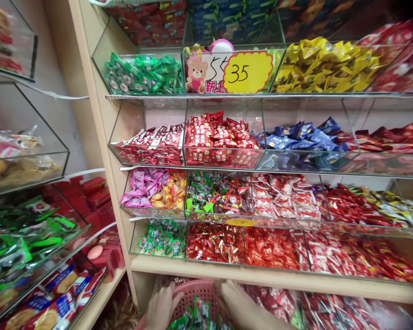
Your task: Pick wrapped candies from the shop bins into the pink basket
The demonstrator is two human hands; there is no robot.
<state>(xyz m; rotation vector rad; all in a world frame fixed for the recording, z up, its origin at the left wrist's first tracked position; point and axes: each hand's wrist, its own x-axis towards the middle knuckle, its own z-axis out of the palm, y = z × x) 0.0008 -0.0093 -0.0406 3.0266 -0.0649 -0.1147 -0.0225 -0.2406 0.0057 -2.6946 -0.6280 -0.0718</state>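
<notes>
A pink plastic basket (pixel 192 289) with small holes in its wall is at the bottom of the view, in front of the lowest shelf. Green-wrapped candies (pixel 201 314) lie inside it. My left hand (pixel 162 306) grips the basket's left side, with the thumb over the rim. On the right side, my right hand (pixel 236 300) holds the rim, its fingers partly hidden and somewhat blurred. The basket's near part is cut off by the frame's lower edge.
Clear bins of wrapped candies (pixel 213 243) fill the shelves ahead. A wooden shelf ledge (pixel 261 275) runs just beyond the basket. At left stands another rack with green packets (pixel 27 238) and blue-and-red packets (pixel 55 302). A yellow price tag (pixel 248 72) hangs above.
</notes>
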